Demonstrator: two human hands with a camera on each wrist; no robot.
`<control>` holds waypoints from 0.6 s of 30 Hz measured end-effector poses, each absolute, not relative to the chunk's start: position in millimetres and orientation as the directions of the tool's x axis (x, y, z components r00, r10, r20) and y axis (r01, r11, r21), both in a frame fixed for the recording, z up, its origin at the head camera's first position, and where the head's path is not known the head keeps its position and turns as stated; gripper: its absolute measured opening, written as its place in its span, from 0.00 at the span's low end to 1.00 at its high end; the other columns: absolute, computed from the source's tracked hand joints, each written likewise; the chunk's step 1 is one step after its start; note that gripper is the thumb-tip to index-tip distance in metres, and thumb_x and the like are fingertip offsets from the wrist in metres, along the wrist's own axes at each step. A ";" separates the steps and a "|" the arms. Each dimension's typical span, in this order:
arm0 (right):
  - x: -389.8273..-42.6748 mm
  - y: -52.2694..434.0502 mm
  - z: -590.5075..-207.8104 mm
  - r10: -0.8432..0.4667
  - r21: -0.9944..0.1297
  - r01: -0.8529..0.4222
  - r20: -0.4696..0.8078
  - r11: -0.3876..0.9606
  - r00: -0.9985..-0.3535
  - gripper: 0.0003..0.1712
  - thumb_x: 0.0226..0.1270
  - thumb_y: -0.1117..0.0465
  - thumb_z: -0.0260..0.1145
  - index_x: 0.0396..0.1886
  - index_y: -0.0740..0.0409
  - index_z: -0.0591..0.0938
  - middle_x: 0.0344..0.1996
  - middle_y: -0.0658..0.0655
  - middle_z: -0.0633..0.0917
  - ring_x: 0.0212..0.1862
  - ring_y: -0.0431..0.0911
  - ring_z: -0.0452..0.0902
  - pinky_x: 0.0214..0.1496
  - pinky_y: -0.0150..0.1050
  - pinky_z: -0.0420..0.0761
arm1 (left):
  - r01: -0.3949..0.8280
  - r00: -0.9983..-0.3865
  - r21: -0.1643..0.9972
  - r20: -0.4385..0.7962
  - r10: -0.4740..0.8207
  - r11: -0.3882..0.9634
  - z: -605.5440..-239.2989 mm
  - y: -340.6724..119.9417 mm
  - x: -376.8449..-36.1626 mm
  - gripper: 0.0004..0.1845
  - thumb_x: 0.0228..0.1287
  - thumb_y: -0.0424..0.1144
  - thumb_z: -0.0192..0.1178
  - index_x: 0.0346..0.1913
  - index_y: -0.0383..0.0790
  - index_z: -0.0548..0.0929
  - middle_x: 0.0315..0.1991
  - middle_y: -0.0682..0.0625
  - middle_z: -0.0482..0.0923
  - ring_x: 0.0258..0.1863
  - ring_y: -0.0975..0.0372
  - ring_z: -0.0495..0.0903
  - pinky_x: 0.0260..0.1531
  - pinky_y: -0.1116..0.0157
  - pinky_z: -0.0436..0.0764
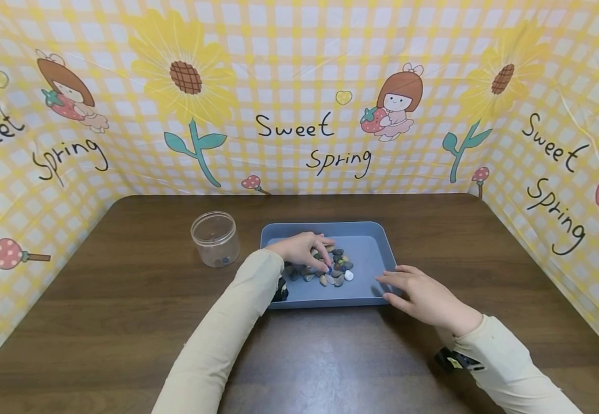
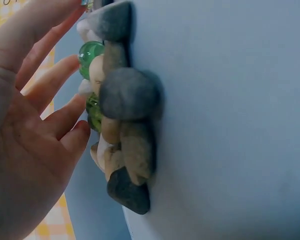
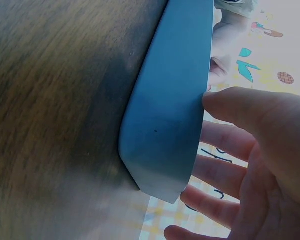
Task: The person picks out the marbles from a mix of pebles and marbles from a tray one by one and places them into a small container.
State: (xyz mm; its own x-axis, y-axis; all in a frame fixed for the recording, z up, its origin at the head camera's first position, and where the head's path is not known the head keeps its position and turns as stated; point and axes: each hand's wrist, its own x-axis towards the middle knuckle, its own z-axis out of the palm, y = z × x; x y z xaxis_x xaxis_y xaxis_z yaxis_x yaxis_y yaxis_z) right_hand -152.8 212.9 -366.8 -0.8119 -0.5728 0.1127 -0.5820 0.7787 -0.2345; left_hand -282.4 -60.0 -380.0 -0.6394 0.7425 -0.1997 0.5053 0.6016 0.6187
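Note:
My left hand (image 1: 303,250) reaches over a pile of pebbles (image 1: 339,280) in a shallow blue-grey tray (image 1: 372,253). Its thumb and forefinger come together on a small blue marble (image 1: 329,269). In the left wrist view those fingertips are cut off at the top, while the other fingers spread beside green glass marbles (image 2: 91,53) and a dark grey stone (image 2: 129,94). My right hand (image 1: 423,292) lies at the tray's right end. Its fingers are extended over the rim, and the thumb touches the tray wall (image 3: 165,120) in the right wrist view.
Left of the tray stands a clear lidless jar (image 1: 215,238) with a blue marble (image 1: 225,260) at its bottom. A white pebble (image 1: 349,276) lies at the pile's right edge. Behind the brown table (image 1: 144,264) hangs a yellow checked cloth (image 1: 289,69), which also lines both sides.

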 end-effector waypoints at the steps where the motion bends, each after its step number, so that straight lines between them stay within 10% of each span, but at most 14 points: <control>1: -152.9 213.1 -367.1 -0.573 -0.235 -0.582 0.113 0.778 -0.812 0.21 0.65 0.57 0.60 0.56 0.60 0.78 0.55 0.63 0.81 0.60 0.62 0.71 0.60 0.56 0.72 | 0.506 -0.641 0.619 -0.197 0.742 0.601 -379.2 -60.6 -282.4 0.05 0.58 0.40 0.65 0.36 0.47 0.88 0.71 0.49 0.60 0.75 0.53 0.45 0.73 0.54 0.49; 18: -153.6 213.8 -368.8 -0.575 -0.237 -0.584 0.113 0.777 -0.810 0.21 0.65 0.57 0.60 0.56 0.60 0.78 0.55 0.63 0.80 0.61 0.62 0.70 0.60 0.56 0.71 | 0.443 -0.686 0.693 -0.146 0.713 0.568 -367.9 -67.0 -279.3 0.05 0.57 0.39 0.65 0.36 0.45 0.88 0.72 0.50 0.58 0.75 0.54 0.46 0.71 0.51 0.54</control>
State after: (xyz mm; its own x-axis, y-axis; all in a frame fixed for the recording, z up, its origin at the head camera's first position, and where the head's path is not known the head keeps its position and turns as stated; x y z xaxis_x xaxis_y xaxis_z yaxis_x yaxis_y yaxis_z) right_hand -153.6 213.8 -368.8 -0.8105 -0.5748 0.1130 -0.5838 0.7767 -0.2365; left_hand -279.3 -67.0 -367.9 -0.6863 0.7126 -0.1457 0.4430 0.5684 0.6933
